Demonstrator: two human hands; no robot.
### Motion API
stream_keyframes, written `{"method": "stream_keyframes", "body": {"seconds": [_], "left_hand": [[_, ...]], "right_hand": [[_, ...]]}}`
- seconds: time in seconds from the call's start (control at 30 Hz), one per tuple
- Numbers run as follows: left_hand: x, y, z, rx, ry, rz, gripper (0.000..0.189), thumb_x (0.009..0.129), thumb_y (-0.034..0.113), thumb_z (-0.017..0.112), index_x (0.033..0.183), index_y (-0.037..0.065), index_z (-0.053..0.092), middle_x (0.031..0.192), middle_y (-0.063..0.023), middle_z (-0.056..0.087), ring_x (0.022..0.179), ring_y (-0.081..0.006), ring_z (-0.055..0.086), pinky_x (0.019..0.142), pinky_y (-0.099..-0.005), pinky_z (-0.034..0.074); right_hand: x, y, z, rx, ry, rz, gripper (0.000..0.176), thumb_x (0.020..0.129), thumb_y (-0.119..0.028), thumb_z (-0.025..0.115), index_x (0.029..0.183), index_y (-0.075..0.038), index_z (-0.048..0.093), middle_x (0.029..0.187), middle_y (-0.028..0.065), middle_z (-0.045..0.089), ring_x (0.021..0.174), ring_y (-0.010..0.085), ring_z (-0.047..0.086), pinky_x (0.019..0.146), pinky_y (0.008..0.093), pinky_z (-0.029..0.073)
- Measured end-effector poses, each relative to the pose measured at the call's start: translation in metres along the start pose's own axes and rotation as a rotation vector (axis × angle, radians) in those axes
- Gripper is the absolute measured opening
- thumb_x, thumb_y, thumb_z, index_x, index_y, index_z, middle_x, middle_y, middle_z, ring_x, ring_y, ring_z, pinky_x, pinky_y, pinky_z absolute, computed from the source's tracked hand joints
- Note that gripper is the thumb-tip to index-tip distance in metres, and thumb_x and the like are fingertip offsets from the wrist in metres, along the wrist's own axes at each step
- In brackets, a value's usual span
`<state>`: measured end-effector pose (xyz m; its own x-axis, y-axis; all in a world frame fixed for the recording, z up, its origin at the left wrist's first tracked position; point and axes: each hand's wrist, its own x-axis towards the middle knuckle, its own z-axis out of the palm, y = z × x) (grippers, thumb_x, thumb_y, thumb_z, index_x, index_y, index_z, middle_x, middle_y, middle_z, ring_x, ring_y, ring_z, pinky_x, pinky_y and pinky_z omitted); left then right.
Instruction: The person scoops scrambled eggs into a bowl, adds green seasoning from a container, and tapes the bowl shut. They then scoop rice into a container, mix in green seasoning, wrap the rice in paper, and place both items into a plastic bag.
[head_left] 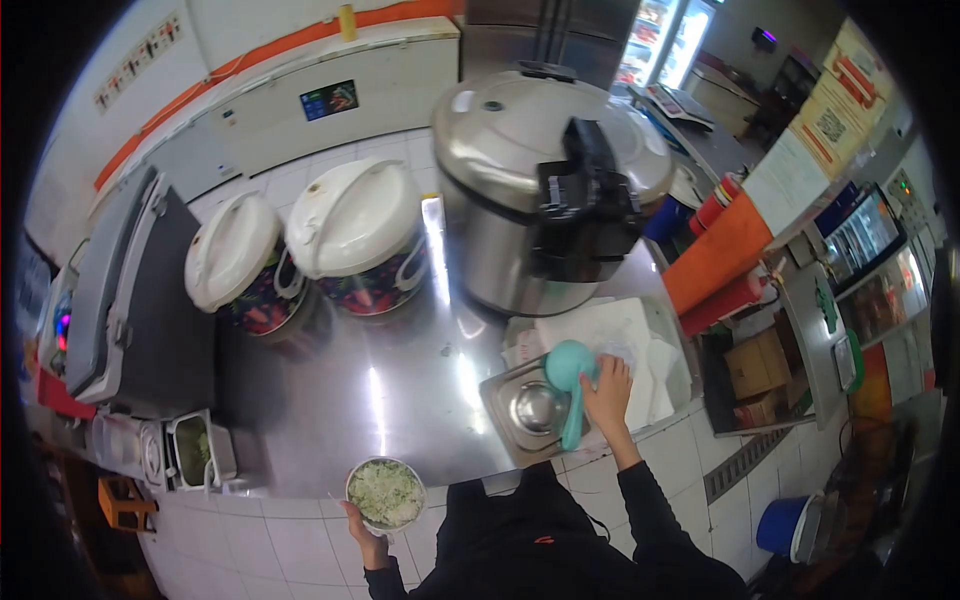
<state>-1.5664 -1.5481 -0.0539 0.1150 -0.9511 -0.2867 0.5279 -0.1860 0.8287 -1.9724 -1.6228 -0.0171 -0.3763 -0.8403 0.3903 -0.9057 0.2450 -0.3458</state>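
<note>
My left hand (367, 537) holds a round bowl (386, 495) filled with pale green and white food, at the table's front edge. My right hand (608, 390) is at a turquoise ladle (571, 365), its fingers beside the round head; whether they grip it is hard to see. The ladle lies over a square metal tray (505, 405) that holds a small round metal dish (537, 409). White paper or plastic sheets (625, 335) lie just beyond my right hand.
A large steel cooker (490, 235) stands behind the tray. Two white-lidded containers (355, 220) and a grey cooler box (150, 290) stand on the steel table (400, 400) to the left. A metal pan (203, 450) sits at the lower left.
</note>
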Motion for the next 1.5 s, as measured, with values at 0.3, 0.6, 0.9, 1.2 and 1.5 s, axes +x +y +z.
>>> {"method": "stream_keyframes", "body": {"seconds": [0.3,0.6,0.9,1.2,1.5], "left_hand": [[0.001,-0.073,0.162,0.041,-0.034,-0.122,0.063,0.088,0.052,0.031,0.12,-0.002,0.039,0.114,-0.0138,0.05,0.101,-0.0216,0.051,0.087,-0.0326,0.041],[-0.043,-0.103,0.199,-0.067,0.156,0.0,0.069,0.086,0.056,0.031,0.119,-0.004,0.04,0.112,-0.0154,0.051,0.096,-0.0246,0.055,0.082,-0.0351,0.046],[-0.087,-0.063,0.153,-0.141,0.323,0.207,0.073,0.085,0.058,0.027,0.122,-0.003,0.036,0.115,-0.0182,0.049,0.099,-0.0289,0.054,0.081,-0.0377,0.048],[-0.092,-0.026,0.107,-0.142,0.333,0.227,0.072,0.085,0.058,0.028,0.123,-0.003,0.036,0.116,-0.017,0.048,0.1,-0.0277,0.053,0.08,-0.0373,0.048],[-0.057,-0.013,0.095,-0.139,0.225,0.124,0.072,0.085,0.058,0.028,0.122,-0.004,0.036,0.117,-0.0177,0.047,0.1,-0.0284,0.053,0.081,-0.0382,0.048]], "right_hand": [[-0.028,0.037,0.018,0.176,-0.452,0.139,0.041,0.072,-0.041,0.06,0.082,-0.003,0.053,0.062,0.011,0.057,0.059,0.0304,0.057,0.052,0.0392,0.043],[-0.009,0.075,-0.011,0.806,-0.695,0.152,0.026,0.076,-0.016,0.055,0.096,0.0,0.05,0.082,0.02,0.057,0.073,0.0357,0.057,0.064,0.0411,0.045],[-0.047,0.036,0.033,0.819,-0.648,-0.048,0.039,0.07,-0.011,0.062,0.104,0.005,0.049,0.114,0.0214,0.037,0.103,0.0364,0.043,0.085,0.0392,0.04],[-0.047,-0.041,0.083,0.671,-0.651,0.014,0.034,0.073,-0.009,0.058,0.101,0.006,0.046,0.099,0.0245,0.049,0.092,0.0387,0.05,0.079,0.044,0.04],[-0.001,0.003,0.051,0.131,-0.3,-0.23,0.041,0.069,-0.027,0.064,0.107,-0.016,0.053,0.12,0.0154,0.042,0.116,0.0307,0.033,0.086,0.0536,0.029]]}}
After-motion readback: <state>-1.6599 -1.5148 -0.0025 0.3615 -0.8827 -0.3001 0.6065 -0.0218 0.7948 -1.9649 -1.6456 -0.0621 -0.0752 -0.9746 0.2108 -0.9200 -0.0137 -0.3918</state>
